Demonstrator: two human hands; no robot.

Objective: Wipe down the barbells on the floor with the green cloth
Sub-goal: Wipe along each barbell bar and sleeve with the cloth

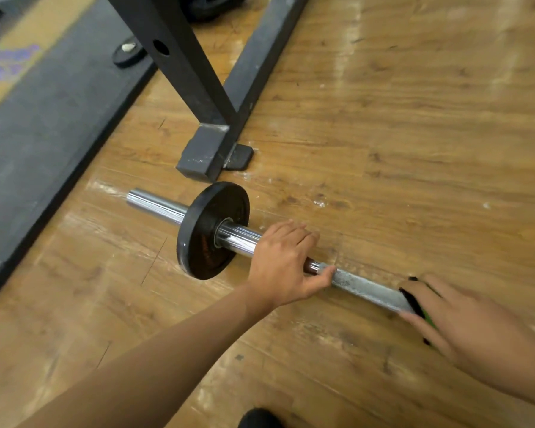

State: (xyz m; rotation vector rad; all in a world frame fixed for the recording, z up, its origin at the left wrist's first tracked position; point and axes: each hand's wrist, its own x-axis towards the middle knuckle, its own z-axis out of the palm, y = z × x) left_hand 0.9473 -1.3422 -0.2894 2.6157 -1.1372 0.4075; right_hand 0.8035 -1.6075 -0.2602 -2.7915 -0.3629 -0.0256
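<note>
- Worn wooden floor (383, 118) carries the barbell (368, 288); its black weight plate (210, 230) stands near a rack foot (198, 152).
- Left hand (283, 264) grips the bar just beside the plate, likely stopping it rolling.
- Right hand (464, 313), farther from the plate, clasps the green cloth (428, 318) round the shaft.
- Shaft: grey, knurled, smudged; sleeve: bright chrome.
</note>
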